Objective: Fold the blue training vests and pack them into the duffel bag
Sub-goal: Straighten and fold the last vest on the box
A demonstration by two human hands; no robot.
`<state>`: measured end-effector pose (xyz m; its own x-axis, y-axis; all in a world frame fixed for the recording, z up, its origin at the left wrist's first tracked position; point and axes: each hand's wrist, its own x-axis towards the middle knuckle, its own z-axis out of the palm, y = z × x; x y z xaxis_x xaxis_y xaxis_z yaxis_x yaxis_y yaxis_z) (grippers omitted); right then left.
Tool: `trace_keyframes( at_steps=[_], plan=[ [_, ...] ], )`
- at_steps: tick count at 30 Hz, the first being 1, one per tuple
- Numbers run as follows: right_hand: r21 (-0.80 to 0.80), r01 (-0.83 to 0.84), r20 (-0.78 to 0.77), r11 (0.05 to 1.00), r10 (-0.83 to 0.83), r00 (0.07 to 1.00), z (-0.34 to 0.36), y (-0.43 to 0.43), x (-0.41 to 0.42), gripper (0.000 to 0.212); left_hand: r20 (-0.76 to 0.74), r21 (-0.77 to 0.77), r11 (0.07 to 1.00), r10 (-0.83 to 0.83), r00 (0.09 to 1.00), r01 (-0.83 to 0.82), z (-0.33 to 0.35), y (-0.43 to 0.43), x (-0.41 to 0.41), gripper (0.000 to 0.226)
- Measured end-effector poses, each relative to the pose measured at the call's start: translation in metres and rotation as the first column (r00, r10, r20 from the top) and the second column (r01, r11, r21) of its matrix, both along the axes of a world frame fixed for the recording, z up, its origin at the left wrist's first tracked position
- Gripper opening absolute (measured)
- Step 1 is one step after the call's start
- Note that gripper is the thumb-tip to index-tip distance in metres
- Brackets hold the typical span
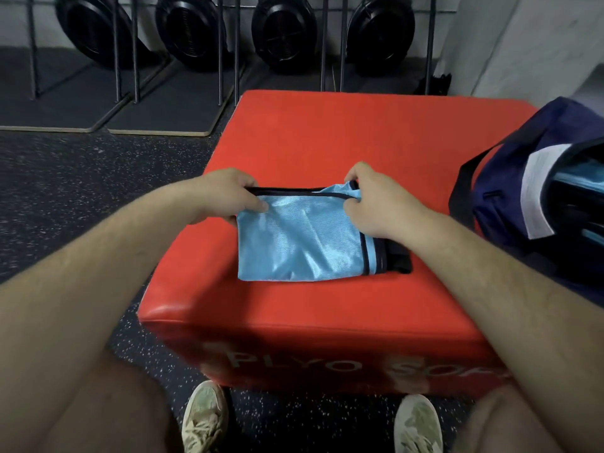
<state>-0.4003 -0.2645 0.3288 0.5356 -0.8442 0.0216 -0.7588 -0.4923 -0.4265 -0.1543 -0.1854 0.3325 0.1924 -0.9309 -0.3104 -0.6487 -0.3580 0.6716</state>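
Observation:
A light blue training vest (300, 237) with dark trim lies folded into a small rectangle on the red plyo box (327, 138). My left hand (228, 194) pinches the vest's far left corner. My right hand (372, 201) pinches its far right corner, where the fabric is bunched up. The navy duffel bag (536, 132) stands open at the right edge of the box, with light blue fabric (578, 181) showing inside it and a white label hanging at its opening.
A dark strap or cloth (400, 259) lies on the box under my right wrist. Black fan machines (281, 31) on metal frames line the wall behind the box. Speckled rubber floor lies left of the box, and my shoes (204, 416) are below it.

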Motion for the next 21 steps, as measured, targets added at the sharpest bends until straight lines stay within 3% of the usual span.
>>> trace_keyframes(
  at_steps=[3, 6, 10, 13, 18, 19, 21],
  plan=[
    [-0.009, -0.01, 0.0, 1.0, 0.01, 1.0, -0.013, -0.008, 0.008, 0.042, 0.138, -0.023, 0.994, 0.111, 0.984, -0.108, -0.011, -0.008, 0.001, 0.013],
    [-0.037, -0.018, -0.035, 0.999, 0.017, 0.999, -0.026, -0.014, 0.013, 0.049, 0.408, -0.144, 0.981, 0.18, 0.895, -0.132, -0.028, -0.012, -0.005, 0.012],
    [-0.071, -0.023, -0.041, 0.997, 0.02, 0.999, -0.034, -0.02, 0.014, 0.048, 0.642, -0.354, 0.922, 0.119, 0.757, 0.155, -0.054, -0.008, -0.037, 0.042],
    [-0.065, 0.007, -0.026, 0.998, -0.008, 1.0, -0.034, -0.022, 0.014, 0.048, 0.637, -0.259, 0.921, -0.064, 0.768, 0.292, -0.067, -0.007, -0.058, 0.054],
    [-0.045, 0.03, -0.032, 0.999, -0.032, 0.999, -0.033, -0.022, 0.018, 0.052, 0.586, -0.133, 0.962, -0.118, 0.801, 0.239, -0.074, -0.016, -0.047, 0.054],
    [-0.065, 0.045, -0.069, 0.997, -0.049, 0.996, -0.031, -0.019, 0.019, 0.051, 0.582, -0.114, 0.964, -0.132, 0.802, 0.241, -0.074, -0.017, -0.045, 0.054],
    [-0.295, 0.034, -0.229, 0.955, -0.105, 0.968, -0.02, -0.008, 0.025, 0.045, 0.587, -0.103, 0.964, -0.139, 0.798, 0.244, -0.077, -0.019, -0.045, 0.056]
  ],
)
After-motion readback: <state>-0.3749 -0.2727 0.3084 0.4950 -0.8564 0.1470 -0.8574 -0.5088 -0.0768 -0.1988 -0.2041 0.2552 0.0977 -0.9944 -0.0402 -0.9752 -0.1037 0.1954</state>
